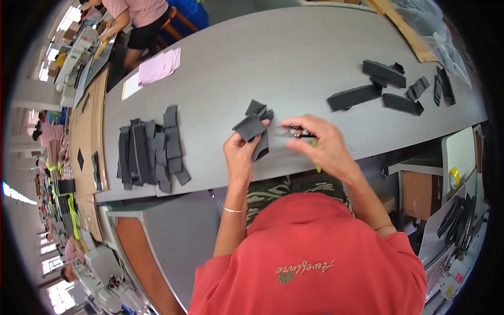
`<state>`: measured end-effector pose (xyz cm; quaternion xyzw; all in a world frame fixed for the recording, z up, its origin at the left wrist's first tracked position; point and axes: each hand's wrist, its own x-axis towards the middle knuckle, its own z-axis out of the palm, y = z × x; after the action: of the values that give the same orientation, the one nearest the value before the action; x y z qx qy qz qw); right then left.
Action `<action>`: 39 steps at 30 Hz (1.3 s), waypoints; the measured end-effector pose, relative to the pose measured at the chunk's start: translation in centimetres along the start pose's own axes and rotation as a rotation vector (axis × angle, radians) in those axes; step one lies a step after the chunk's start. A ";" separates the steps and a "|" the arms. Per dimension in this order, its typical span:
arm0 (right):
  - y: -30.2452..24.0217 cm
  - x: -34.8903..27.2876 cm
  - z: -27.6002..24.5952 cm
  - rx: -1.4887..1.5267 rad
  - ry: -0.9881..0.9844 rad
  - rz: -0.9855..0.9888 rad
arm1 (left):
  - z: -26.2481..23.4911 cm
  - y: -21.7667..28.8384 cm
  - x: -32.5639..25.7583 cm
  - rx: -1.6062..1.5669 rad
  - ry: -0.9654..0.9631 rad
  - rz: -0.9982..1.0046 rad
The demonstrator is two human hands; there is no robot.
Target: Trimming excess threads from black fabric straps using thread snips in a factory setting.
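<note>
Grey worktop (294, 58) carries a neat stack of dark fabric strips (149, 149) at the left and loose strips (391, 86) at the right, seemingly done and waiting. Over its near edge, the left hand (240, 155) pinches a dark fabric piece (251, 127), while the right hand (323, 144) is closed around what look like small snips (298, 133).
</note>
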<state>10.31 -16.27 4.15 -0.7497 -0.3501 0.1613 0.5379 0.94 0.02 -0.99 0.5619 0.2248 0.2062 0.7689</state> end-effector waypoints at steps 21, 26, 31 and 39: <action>2.6 1.1 1.8 -0.432 0.107 -0.263 | -0.4 -0.6 -0.8 -0.009 -0.072 0.023; 2.4 1.0 1.5 -0.480 0.102 -0.291 | -0.4 -1.0 -0.7 0.032 -0.080 0.018; 3.2 0.7 1.3 -0.439 0.041 -0.257 | -0.3 -0.8 -0.9 0.067 -0.105 -0.038; 2.3 0.4 0.0 -0.185 -0.001 0.037 | -0.5 -0.2 -0.8 -0.006 -0.090 -0.004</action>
<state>11.38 -16.42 2.08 -0.8024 -0.3498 0.1384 0.4633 -0.01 -0.10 -1.24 0.5679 0.1905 0.1802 0.7802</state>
